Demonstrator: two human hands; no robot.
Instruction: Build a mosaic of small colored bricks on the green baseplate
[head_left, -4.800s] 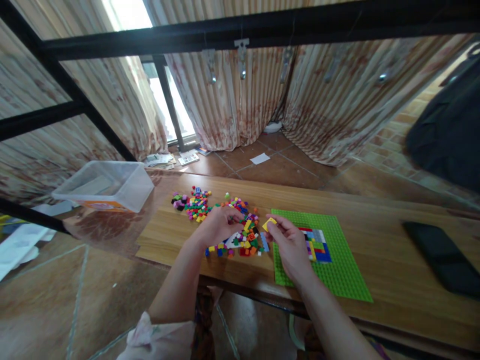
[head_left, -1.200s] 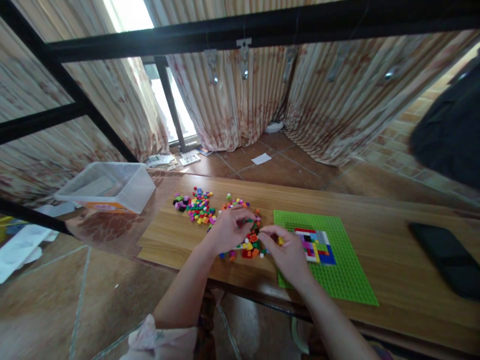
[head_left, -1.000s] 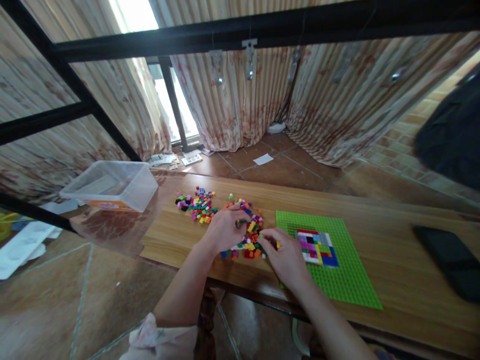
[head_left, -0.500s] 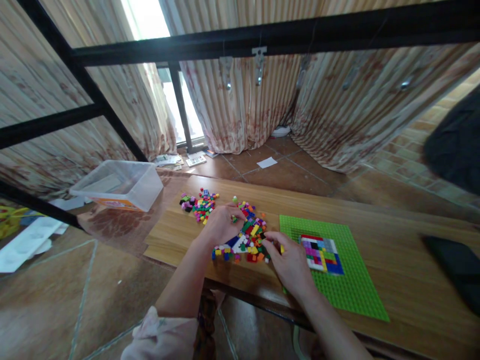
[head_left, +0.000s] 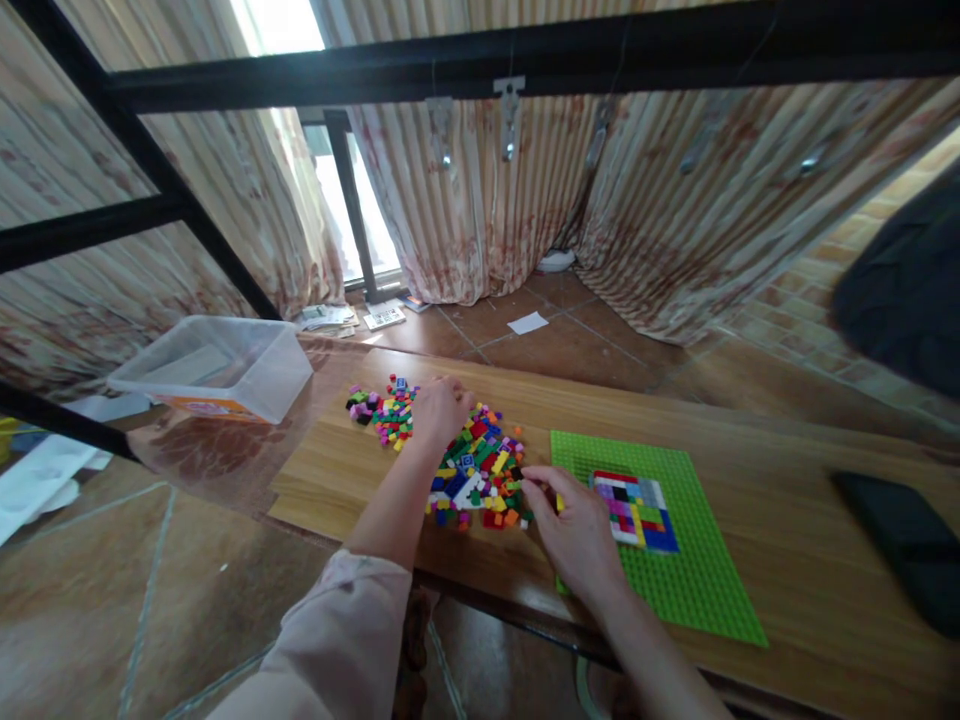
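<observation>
My left hand (head_left: 441, 408) reaches over the far side of a pile of small coloured bricks (head_left: 480, 482) on the wooden table (head_left: 750, 440). Its fingers curl down among them, and what they grip is hidden. My right hand (head_left: 574, 525) rests at the pile's right edge with thumb and forefinger pinched on the bricks. A small yellow brick (head_left: 559, 503) is tucked in that hand. Just right of it lies a green baseplate (head_left: 675, 590) with a flat patch of mixed-colour bricks (head_left: 636, 498) pressed on.
A second, smaller heap of bricks (head_left: 377, 408) lies left of my left hand. A clear plastic box (head_left: 217, 365) stands at the table's left end. A flat black object (head_left: 900, 530) lies far right. Black frame bars (head_left: 525, 60) cross overhead.
My left hand has stretched away from me to the pile's far side, uncovering the bricks it lay on. My right hand has stayed pinching at the pile's right edge. The view shifted slightly.
</observation>
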